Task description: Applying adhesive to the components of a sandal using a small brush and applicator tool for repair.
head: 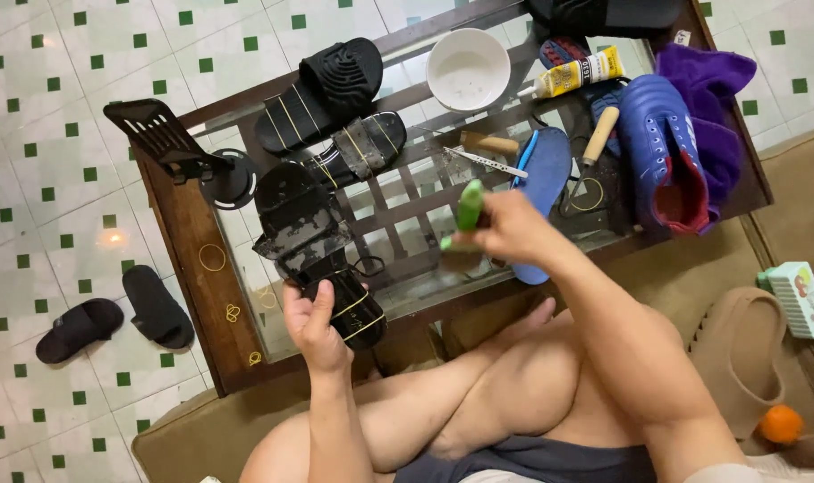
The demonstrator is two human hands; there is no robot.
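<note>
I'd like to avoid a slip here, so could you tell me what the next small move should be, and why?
Probably bring the green tool in the right hand across to the black sandal. The left hand grips that sandal at the table edge, bound with yellow rubber bands, while the tool is raised to its right, apart from it.

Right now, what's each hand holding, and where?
Left hand grips the black rubber-banded sandal at its near end. Right hand holds a green-handled tool by its handle.

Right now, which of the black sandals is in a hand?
The black sandal at the table's near edge, bound with yellow rubber bands, gripped by the left hand. The other black sandals lie untouched.
</note>
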